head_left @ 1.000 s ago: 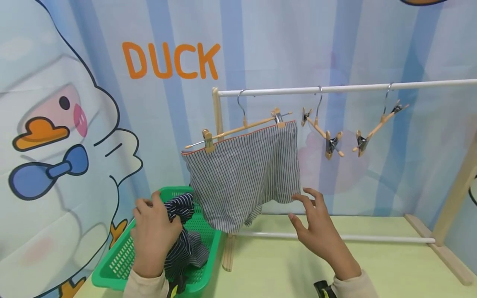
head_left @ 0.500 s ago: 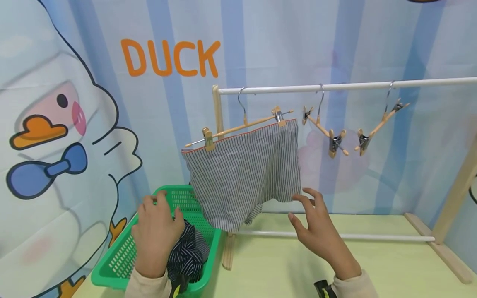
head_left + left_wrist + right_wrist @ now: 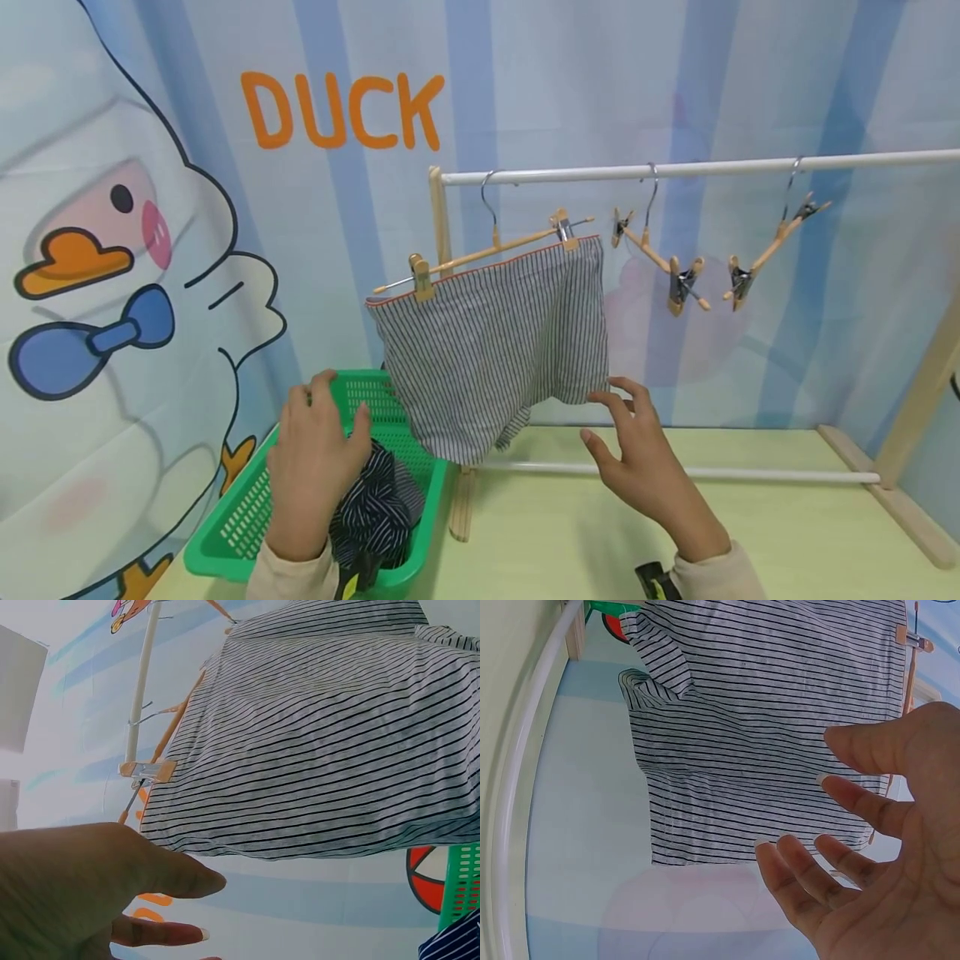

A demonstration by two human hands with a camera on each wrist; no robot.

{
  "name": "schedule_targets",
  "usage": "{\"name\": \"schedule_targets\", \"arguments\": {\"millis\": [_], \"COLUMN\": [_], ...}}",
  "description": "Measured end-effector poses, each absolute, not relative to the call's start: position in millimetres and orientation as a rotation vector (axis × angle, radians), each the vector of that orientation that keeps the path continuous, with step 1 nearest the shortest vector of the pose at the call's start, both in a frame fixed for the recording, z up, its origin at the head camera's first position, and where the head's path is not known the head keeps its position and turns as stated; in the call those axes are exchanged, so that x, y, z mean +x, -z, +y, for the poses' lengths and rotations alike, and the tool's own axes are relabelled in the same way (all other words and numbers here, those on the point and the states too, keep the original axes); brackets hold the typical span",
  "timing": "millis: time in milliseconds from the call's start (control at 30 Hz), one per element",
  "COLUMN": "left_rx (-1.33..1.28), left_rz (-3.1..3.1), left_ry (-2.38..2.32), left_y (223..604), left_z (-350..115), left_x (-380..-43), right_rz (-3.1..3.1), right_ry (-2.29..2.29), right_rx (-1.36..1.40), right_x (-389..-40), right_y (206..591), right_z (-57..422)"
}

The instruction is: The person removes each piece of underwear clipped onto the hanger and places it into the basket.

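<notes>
Striped grey-and-white shorts (image 3: 495,350) with an orange-red waist edge hang from two clips of a wooden hanger (image 3: 517,245), tilted with the left end lower. My left hand (image 3: 315,467), fingers relaxed and holding nothing, is over the left side of a green basket (image 3: 206,546). Dark striped clothing (image 3: 375,508) lies in that basket, partly hidden by the hand. At the shorts' lower right corner is my right hand (image 3: 637,462), its fingers spread and bent loosely with nothing between them; in the right wrist view its fingertips overlap the striped cloth (image 3: 765,750).
Two more clip hangers, a middle one (image 3: 652,250) and a right one (image 3: 772,246), hang without clothes from the white rail (image 3: 720,168). A lower white bar (image 3: 780,476) and wooden feet (image 3: 888,500) stand on the pale yellow table (image 3: 555,542). Behind is a printed duck curtain (image 3: 345,217).
My left hand has let go of the dark striped cloth, which dropped back into the basket. The right hand has stayed nearly still. The view has tilted slightly.
</notes>
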State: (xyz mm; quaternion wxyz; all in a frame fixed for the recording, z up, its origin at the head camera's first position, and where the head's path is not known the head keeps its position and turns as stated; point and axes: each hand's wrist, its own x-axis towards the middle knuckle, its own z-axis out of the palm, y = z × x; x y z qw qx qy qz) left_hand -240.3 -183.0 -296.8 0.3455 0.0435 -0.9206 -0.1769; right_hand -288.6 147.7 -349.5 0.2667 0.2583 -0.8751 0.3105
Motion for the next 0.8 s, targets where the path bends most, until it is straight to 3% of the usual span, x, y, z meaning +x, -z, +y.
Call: {"name": "schedule_targets", "arguments": {"millis": [533,800], "left_rx": [-0.041,-0.130], "left_rz": [-2.357,-2.370], "left_ry": [0.497,0.594], "left_y": [291.8,282.7], "left_z": [-173.7,-168.9], "left_x": [-244.6,-263.1], "right_rz": [-2.328,-2.326], "right_ry": [-0.903,-0.909], "right_rx": [0.737,0.711], "right_x": [-286.3,-283.3], "right_y": [350.6,348.5], "right_z": [138.6,146.9]}}
